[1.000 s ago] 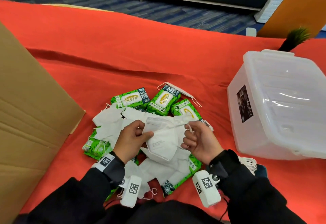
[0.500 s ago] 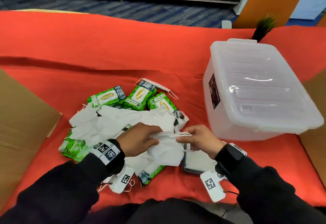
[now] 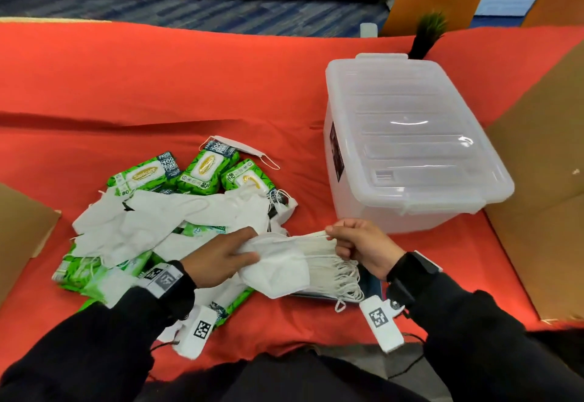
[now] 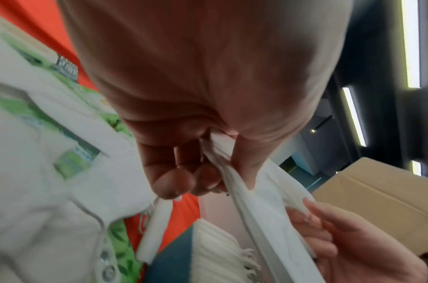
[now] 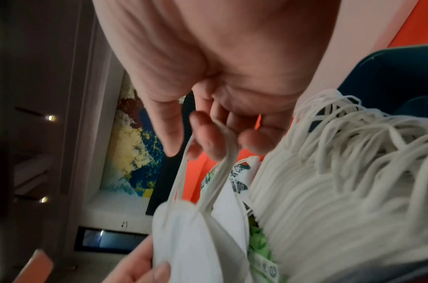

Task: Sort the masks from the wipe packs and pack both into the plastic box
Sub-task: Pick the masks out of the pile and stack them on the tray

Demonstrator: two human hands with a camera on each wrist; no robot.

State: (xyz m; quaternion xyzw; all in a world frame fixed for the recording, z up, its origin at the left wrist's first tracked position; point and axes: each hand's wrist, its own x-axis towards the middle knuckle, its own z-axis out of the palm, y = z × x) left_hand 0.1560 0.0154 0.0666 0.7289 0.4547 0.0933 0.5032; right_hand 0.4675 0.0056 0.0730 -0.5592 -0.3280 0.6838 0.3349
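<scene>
A folded white mask (image 3: 275, 270) hangs between both hands. My left hand (image 3: 249, 246) pinches its left end, seen close in the left wrist view (image 4: 220, 153). My right hand (image 3: 331, 235) pinches its ear loops (image 5: 208, 153) at the right end. Just below lies a neat stack of masks (image 3: 331, 270) on a dark blue flat object (image 3: 371, 281). To the left, loose white masks (image 3: 177, 215) cover green wipe packs (image 3: 207, 169). The clear plastic box (image 3: 410, 148) stands at the right with its lid on.
Red cloth (image 3: 158, 85) covers the table. Cardboard flaps stand at the left (image 3: 22, 221) and right (image 3: 543, 180) edges. A small dark plant (image 3: 426, 34) sits behind the box. One mask (image 3: 240, 148) lies past the wipe packs.
Both hands carried the held mask rightward and down, from above the mixed pile to just over the neat stack. The head view swung right, bringing the box closer to the middle.
</scene>
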